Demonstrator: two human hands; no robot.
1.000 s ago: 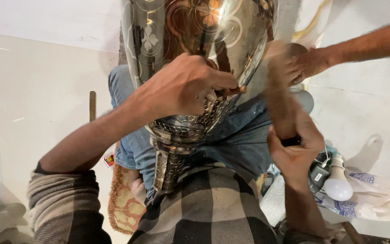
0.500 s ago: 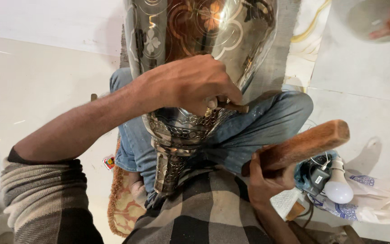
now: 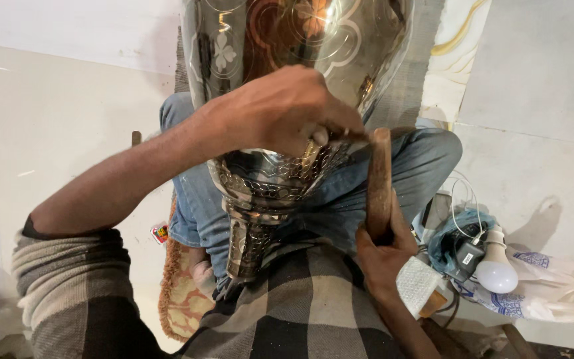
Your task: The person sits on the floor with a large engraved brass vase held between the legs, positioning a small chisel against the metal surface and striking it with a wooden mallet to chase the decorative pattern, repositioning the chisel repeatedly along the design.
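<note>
We look straight down at a seated person with a large polished metal vase (image 3: 280, 100) resting across the lap, its wide engraved body away from us and its narrow patterned neck pointing back toward the checked shirt (image 3: 300, 312).

Left hand (image 3: 287, 113): arm comes in from the lower left, forearm bare, striped sleeve (image 3: 68, 279) pushed up near the elbow. The hand lies knuckles-up over the vase where the body narrows. Fingers are curled and pinched shut on a thin tool; only its tip (image 3: 350, 136) shows, pressed against the metal. What kind of tool it is we cannot tell.

Right hand (image 3: 383, 256): low at the right, beside the knee, wrist bent upward. Fingers are wrapped tight around the lower end of a wooden mallet (image 3: 379, 183), which stands nearly upright. Its top end sits just beside the tool tip, at or very near touching. A white cloth wrap (image 3: 418, 286) covers the wrist.

The two hands are apart, each clamped on its own tool, the left above and the right below.

Around them: blue jeans (image 3: 420, 159) under the vase, a patterned cushion (image 3: 184, 299) on the floor by the left leg, a white light bulb (image 3: 496, 272), a black charger with cable (image 3: 463, 249) and printed bags (image 3: 539, 292) on the pale floor to the right.
</note>
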